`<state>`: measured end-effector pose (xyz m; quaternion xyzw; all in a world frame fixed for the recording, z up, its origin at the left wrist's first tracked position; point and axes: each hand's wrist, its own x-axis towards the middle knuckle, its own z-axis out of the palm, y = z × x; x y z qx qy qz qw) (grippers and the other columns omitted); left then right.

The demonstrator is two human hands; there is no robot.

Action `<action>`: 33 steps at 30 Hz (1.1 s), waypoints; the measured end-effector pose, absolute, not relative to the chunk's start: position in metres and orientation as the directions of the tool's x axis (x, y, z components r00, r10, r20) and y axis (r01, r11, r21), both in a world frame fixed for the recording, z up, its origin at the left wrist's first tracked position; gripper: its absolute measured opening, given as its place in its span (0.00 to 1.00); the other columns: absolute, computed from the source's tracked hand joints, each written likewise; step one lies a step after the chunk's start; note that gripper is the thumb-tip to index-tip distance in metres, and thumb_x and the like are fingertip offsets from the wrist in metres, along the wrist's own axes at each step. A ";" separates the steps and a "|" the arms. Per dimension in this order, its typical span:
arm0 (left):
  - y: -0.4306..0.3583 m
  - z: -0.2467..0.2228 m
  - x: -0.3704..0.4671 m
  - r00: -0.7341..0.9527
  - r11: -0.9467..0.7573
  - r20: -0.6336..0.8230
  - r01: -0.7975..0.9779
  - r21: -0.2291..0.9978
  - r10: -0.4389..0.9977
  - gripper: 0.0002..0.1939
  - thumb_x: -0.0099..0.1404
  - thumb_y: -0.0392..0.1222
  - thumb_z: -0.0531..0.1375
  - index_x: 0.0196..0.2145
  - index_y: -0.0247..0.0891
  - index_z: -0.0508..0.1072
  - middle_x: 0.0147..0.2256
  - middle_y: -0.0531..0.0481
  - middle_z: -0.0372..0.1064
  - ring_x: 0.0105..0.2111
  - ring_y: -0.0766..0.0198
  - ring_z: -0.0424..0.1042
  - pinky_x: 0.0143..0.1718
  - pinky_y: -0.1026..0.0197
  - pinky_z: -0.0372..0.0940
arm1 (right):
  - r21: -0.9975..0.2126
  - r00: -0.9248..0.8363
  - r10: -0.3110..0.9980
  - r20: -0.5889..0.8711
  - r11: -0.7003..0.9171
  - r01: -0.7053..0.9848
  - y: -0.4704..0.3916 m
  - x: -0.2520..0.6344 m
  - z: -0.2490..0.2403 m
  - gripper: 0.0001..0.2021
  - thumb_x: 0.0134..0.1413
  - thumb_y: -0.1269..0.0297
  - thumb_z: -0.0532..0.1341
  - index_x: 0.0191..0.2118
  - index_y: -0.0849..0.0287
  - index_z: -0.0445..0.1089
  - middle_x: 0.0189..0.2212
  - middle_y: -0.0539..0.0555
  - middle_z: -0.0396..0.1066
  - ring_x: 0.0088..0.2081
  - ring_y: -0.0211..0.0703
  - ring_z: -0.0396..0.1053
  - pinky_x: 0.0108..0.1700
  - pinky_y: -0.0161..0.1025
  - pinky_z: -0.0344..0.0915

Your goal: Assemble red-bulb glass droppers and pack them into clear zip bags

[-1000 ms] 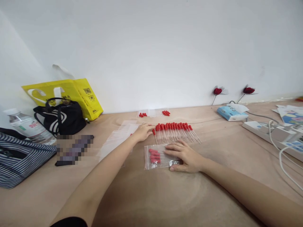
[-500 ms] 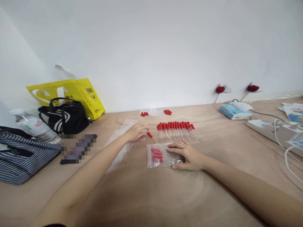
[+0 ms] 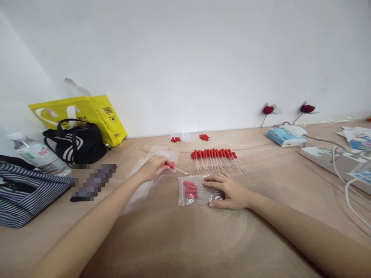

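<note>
Evidently partway through: some bagged, plenty loose

The held dropper (image 3: 172, 165) is in the left hand (image 3: 153, 168), its red bulb pinched in the fingers and its slim tube slanting toward the near bag (image 3: 181, 193). Whether the tip touches that bag's upper edge, I cannot tell. The right hand (image 3: 230, 192) lies spread over the bag's far end, resting on it rather than gripping. Inside, 4 red bulbs sit stacked near the zip strip; whether the zip is sealed is unclear.

From this layout, the sorting looks roughly midway. Apparently done: the near bag's 4, plus 2 small red clusters, the left cluster (image 3: 175, 139) and the right cluster (image 3: 204, 137), in clear film by the wall (image 3: 185, 69). Apparently left: the held dropper and a loose row (image 3: 214, 158) of roughly 12 more, bulbs pointing away.

The bulbs are matte, rounded and rubbery-looking; the tubes are straight and see-through. The near bag's film is glossy and creased, while the flat bags (image 3: 139, 193) at left overlap in thin, milky sheets. Beneath runs a smooth table (image 3: 185, 239) with pale, wood-like swirls. Farther out stand a crisp yellow bag (image 3: 111, 125), a slouching black bag (image 3: 89, 143) and, opposite, a soft tissue pack (image 3: 285, 138).
</note>
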<state>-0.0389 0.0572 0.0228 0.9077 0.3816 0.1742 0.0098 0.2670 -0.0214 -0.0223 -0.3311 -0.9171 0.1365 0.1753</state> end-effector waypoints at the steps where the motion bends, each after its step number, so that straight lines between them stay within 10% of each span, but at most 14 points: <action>1: 0.046 0.023 -0.049 0.605 -0.686 0.361 0.711 0.156 0.709 0.08 0.61 0.42 0.52 0.31 0.39 0.68 0.30 0.51 0.70 0.33 0.63 0.67 0.37 0.62 0.59 | -0.367 -0.719 0.656 0.231 0.743 0.560 -0.021 0.267 -0.022 0.34 0.44 0.43 0.55 0.55 0.56 0.56 0.52 0.59 0.58 0.52 0.50 0.55 0.52 0.49 0.49; 22: -0.010 -0.001 -0.069 0.431 -0.613 0.558 0.769 0.184 0.709 0.06 0.59 0.43 0.54 0.30 0.40 0.68 0.28 0.52 0.70 0.30 0.64 0.69 0.34 0.62 0.62 | -0.360 -0.711 0.666 0.226 0.735 0.574 -0.022 0.266 -0.021 0.34 0.44 0.43 0.56 0.55 0.55 0.57 0.52 0.58 0.59 0.51 0.51 0.56 0.52 0.50 0.49; 33: -0.006 -0.009 -0.021 0.372 -0.585 0.473 0.663 0.467 0.799 0.07 0.58 0.41 0.54 0.33 0.39 0.71 0.33 0.49 0.67 0.32 0.65 0.68 0.31 0.63 0.66 | -0.359 -0.716 0.657 0.237 0.744 0.564 -0.022 0.266 -0.021 0.33 0.44 0.43 0.56 0.55 0.56 0.57 0.52 0.59 0.59 0.51 0.51 0.56 0.51 0.49 0.50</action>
